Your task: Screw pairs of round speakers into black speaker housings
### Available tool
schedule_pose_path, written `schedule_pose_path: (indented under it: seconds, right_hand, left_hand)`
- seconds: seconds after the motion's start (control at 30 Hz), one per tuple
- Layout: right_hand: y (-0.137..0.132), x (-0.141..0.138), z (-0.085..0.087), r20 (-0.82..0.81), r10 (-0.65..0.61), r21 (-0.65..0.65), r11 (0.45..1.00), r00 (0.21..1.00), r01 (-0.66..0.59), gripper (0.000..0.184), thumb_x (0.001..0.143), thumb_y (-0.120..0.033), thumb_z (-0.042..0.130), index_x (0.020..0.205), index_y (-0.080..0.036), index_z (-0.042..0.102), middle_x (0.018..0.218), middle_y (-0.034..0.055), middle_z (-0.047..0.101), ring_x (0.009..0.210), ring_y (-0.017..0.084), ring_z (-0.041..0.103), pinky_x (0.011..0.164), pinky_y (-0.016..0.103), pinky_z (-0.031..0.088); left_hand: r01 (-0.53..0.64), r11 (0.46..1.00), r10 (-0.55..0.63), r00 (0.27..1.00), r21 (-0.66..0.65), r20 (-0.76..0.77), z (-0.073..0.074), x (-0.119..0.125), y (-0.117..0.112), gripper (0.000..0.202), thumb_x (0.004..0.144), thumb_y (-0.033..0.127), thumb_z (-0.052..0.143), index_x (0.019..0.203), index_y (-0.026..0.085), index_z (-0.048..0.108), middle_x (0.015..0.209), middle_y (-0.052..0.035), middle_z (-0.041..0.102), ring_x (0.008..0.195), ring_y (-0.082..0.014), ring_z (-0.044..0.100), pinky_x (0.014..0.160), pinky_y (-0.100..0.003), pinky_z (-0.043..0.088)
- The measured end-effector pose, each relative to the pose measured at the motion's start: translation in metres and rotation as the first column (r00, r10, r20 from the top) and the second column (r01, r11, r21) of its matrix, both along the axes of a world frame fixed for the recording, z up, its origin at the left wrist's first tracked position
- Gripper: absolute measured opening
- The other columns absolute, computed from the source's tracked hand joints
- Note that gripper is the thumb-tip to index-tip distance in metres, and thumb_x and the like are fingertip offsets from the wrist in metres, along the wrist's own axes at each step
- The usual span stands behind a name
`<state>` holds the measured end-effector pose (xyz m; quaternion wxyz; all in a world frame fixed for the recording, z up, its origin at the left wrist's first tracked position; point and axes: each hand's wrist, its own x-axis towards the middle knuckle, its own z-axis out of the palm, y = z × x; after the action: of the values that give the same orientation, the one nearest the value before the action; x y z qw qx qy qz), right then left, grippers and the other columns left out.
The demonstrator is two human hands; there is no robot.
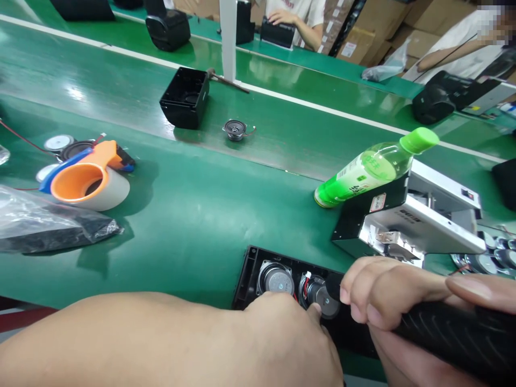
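Left fingers [315, 310] touch one speaker [329, 303] at its edge.

factory workshop, electronics assembly: long green bench [217, 215] across the frame; loose speaker driver [235, 129] and black open housing [177, 114], upper centre; stacked cartons [379, 24], upper right; co-worker's hand [282, 17] on black unit [278, 35], top centre.

Bare fingers [379, 301], bare left forearm [141, 344]

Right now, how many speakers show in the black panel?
2 in the black panel: one speaker, and another speaker to its right. The left hand and right hand hide parts, so more may be covered.
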<state>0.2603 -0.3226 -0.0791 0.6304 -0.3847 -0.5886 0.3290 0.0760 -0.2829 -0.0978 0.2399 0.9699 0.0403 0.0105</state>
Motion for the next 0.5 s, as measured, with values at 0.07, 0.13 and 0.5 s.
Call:
schedule_pose_path:
  seconds: [0.07, 0.13, 0.5]
  right_hand:
    - [-0.0011, 0.0007, 0.0025, 0.000, -0.007, -0.026, 1.000, 1.000, 0.007, 0.040, 0.102, -0.016, 0.070, 0.133, -0.039, 0.073, 0.074, -0.0006, 0.068, 0.061, 0.023, 0.064, 0.062, 0.048, 0.061]
    - [0.0002, 0.0028, 0.0027, -0.017, 0.010, -0.058, 0.998, 1.000, -0.011, 0.034, 0.110, -0.019, 0.057, 0.131, -0.039, 0.075, 0.075, 0.0008, 0.068, 0.064, 0.023, 0.065, 0.065, 0.048, 0.061]
    - [-0.0010, 0.0065, 0.0038, 0.018, 0.050, -0.047, 0.998, 0.999, -0.049, 0.055, 0.087, -0.004, 0.082, 0.130, -0.037, 0.073, 0.077, -0.0038, 0.069, 0.063, 0.020, 0.064, 0.064, 0.045, 0.063]
  left_hand:
    - [-0.010, 1.000, 0.010, 1.000, -0.005, 0.005, 0.0014, 0.0008, 0.0001, 0.028, 0.095, 0.022, 0.072, 0.115, 0.028, 0.090, 0.120, -0.0204, 0.085, 0.082, -0.0301, 0.078, 0.061, -0.035, 0.048]
    - [-0.018, 1.000, 0.018, 1.000, -0.014, -0.018, 0.0034, 0.0022, 0.0002, 0.027, 0.095, 0.023, 0.073, 0.115, 0.028, 0.090, 0.119, -0.0207, 0.085, 0.081, -0.0302, 0.078, 0.061, -0.036, 0.047]
    - [-0.056, 0.998, 0.056, 0.998, 0.010, -0.029, 0.0067, 0.0030, -0.0002, 0.025, 0.092, 0.022, 0.077, 0.113, 0.025, 0.091, 0.113, -0.0215, 0.086, 0.070, -0.0264, 0.075, 0.054, -0.032, 0.040]
